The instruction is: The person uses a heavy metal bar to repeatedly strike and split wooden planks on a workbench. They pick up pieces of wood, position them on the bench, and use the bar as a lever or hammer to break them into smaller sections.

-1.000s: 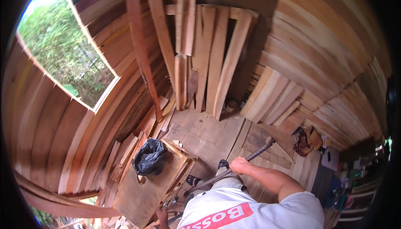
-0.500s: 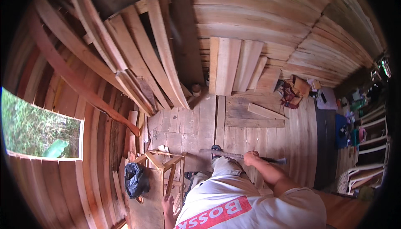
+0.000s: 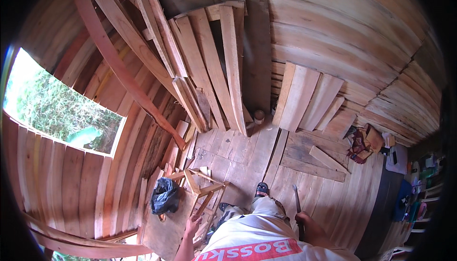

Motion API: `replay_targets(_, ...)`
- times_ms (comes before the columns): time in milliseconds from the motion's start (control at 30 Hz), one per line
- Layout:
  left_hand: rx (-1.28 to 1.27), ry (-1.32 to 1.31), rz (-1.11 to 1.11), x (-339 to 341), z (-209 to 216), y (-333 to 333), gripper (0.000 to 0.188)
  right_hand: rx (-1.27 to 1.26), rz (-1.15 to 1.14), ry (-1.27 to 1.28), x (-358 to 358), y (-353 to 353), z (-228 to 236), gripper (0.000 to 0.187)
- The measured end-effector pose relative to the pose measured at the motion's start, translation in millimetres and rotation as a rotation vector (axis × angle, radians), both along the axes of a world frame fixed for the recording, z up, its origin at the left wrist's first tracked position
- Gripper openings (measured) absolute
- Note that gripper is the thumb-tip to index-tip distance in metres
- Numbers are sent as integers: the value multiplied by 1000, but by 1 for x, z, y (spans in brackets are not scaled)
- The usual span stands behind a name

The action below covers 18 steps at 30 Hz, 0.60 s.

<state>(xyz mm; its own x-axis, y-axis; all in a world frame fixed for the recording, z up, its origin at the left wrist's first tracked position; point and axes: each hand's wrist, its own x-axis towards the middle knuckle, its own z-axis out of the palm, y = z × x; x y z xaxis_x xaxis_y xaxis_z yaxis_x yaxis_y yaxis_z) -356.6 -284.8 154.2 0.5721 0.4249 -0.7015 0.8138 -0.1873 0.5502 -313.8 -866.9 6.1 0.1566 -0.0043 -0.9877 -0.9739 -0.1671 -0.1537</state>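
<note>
My right hand [image 3: 303,218] is closed around a long, thin, dark tool [image 3: 297,196], whose exact kind I cannot make out. One end of it points forward over the plank floor, and the other reaches back past my wrist. At my left side, my left hand [image 3: 193,225] hangs with loosely bent fingers and shows nothing in it. It is beside the edge of a small wooden table [image 3: 166,232] with an open frame; whether it touches the table is unclear. A crumpled black plastic bag [image 3: 165,195] lies on that table.
Long boards [image 3: 209,65] lean against the far wall, with shorter planks [image 3: 307,96] to their right. A loose board [image 3: 328,159] lies on the floor. Cloths [image 3: 364,142] are heaped at the right, near shelves [image 3: 426,194]. A window opening [image 3: 62,104] is at the left.
My view has turned, so the room appears shifted and tilted. My right hand has come back closer to my body, and the tool has swung from lying crosswise to pointing forward.
</note>
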Motion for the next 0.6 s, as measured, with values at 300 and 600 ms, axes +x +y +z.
replay_targets(300,10,88,-7,-22,-11,-30,41,-184,1234,-443,-24,2,-31,16)
replay_targets(600,8,20,-136,31,-6,-29,39,-123,578,-335,13,23,-26,33)
